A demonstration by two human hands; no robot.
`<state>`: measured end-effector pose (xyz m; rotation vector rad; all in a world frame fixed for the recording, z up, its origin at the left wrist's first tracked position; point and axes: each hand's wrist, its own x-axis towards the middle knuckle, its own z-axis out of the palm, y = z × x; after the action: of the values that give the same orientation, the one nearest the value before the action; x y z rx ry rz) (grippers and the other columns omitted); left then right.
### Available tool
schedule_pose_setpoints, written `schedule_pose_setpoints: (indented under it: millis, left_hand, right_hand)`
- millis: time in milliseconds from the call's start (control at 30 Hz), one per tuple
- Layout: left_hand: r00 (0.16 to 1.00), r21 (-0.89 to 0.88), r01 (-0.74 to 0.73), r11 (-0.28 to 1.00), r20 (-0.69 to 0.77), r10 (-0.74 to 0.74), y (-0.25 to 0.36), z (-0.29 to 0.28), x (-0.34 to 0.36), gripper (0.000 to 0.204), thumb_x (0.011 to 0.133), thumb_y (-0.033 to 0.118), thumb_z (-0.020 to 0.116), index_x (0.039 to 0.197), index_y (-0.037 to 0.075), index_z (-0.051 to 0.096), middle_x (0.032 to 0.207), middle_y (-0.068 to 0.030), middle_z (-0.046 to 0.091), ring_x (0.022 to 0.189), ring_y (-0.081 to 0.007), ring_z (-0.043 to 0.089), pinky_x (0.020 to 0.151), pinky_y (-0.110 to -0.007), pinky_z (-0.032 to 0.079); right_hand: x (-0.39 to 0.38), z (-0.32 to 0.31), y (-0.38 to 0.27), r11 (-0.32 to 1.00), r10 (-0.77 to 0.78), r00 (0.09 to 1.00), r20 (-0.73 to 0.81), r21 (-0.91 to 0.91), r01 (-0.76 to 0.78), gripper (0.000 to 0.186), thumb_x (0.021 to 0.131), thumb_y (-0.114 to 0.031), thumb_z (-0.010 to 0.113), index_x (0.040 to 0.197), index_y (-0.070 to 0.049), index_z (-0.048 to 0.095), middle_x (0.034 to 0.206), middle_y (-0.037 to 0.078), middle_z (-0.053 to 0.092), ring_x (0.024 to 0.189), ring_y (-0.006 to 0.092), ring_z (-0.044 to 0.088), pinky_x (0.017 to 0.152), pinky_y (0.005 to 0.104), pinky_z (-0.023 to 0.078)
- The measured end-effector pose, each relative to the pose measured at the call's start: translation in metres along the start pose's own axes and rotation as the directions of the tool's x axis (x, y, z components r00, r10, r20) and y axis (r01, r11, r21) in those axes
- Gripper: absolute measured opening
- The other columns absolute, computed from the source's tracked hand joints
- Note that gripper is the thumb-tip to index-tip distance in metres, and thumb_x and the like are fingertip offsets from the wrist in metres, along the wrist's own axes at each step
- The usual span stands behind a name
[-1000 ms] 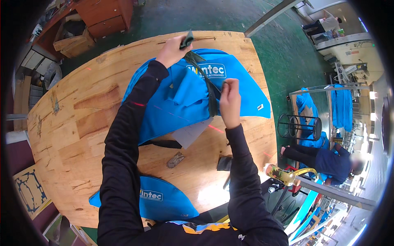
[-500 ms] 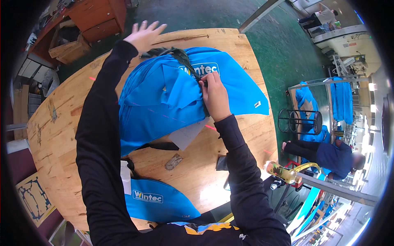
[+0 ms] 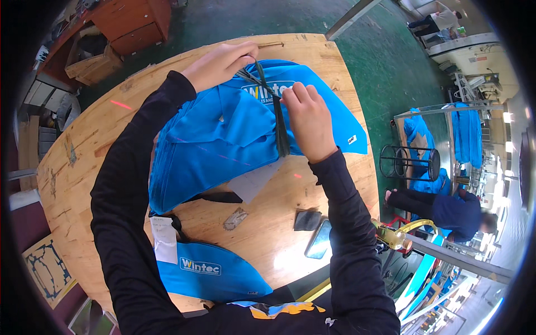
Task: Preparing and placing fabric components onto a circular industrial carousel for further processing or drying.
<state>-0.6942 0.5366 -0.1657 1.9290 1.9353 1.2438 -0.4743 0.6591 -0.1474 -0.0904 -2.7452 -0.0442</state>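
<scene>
A bundle of stacked bright blue fabric pieces (image 3: 209, 148) lies on the wooden table, with a dark green cloth strip (image 3: 280, 125) running round its middle. At the bundle's far edge, my left hand (image 3: 220, 64) pinches a raised loop of this strip. My right hand (image 3: 310, 120), above the bundle's right half, is closed on another part of the strip, which stretches between the two hands across a printed logo. The exact crossing of the strip is partly hidden by my right fingers.
Nearer me lie another blue fabric piece (image 3: 215, 273), white paper slips (image 3: 164, 240), a phone (image 3: 319, 240) and a dark square pad (image 3: 307, 220). A metal post (image 3: 352, 19) rises by the far edge. A black stool (image 3: 410, 163) and a person (image 3: 455, 215) are at right.
My left hand came down from its open, raised position and now grips the strip. My right hand shifted slightly right and nearer. The bundle's left side spread a little, and the phone came into view.
</scene>
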Motion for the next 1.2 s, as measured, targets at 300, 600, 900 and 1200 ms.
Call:
schedule_pose_setpoints:
  millis: [300, 600, 900, 1200]
  left_hand:
    - [0.974, 0.096, 0.225, 0.97, -0.034, -0.223, -0.061, 0.004, -0.052, 0.022, 0.096, 0.026, 0.05, 0.101, 0.007, 0.061, 0.087, -0.0138, 0.066, 0.082, -0.0346, 0.062, 0.071, -0.038, 0.049]
    - [0.936, -0.615, 0.244, 0.75, -0.051, -0.347, 0.002, 0.016, -0.014, 0.032, 0.103, 0.023, 0.037, 0.097, -0.001, 0.058, 0.098, -0.0075, 0.064, 0.093, -0.0146, 0.057, 0.086, -0.03, 0.045]
    - [0.928, -0.569, 0.296, 0.767, -0.019, -0.372, 0.026, 0.064, -0.012, 0.013, 0.099, 0.004, 0.037, 0.107, 0.004, 0.047, 0.082, -0.0042, 0.048, 0.084, -0.0121, 0.053, 0.079, -0.024, 0.044]
    - [0.949, -0.671, 0.243, 0.701, 0.014, -0.315, 0.007, 0.063, -0.021, 0.009, 0.1, 0.005, 0.04, 0.107, 0.003, 0.045, 0.088, -0.006, 0.056, 0.082, -0.0131, 0.057, 0.075, -0.029, 0.047]
  right_hand:
    - [-0.023, 0.022, -0.003, 0.928, 0.234, 0.967, -0.104, 0.319, -0.19, 0.003, 0.083, -0.012, 0.065, 0.085, -0.011, 0.063, 0.096, 0.005, 0.058, 0.093, 0.027, 0.051, 0.078, 0.0392, 0.039]
    - [0.018, 0.05, 0.0, -0.521, 0.412, 0.845, 0.342, 0.849, -0.089, 0.018, 0.103, -0.02, 0.042, 0.095, -0.005, 0.05, 0.091, 0.008, 0.058, 0.099, 0.0204, 0.061, 0.088, 0.033, 0.048]
    - [0.016, 0.07, 0.002, -0.199, 0.539, 0.789, 0.296, 0.954, -0.222, 0.008, 0.096, -0.008, 0.054, 0.102, -0.005, 0.05, 0.075, 0.003, 0.057, 0.057, 0.0086, 0.052, 0.049, 0.0207, 0.039]
    - [0.005, 0.025, -0.037, 0.899, 0.335, 0.934, 0.127, 0.255, -0.357, 0.021, 0.085, -0.025, 0.065, 0.093, -0.008, 0.056, 0.076, 0.014, 0.066, 0.068, 0.033, 0.065, 0.055, 0.0403, 0.05]
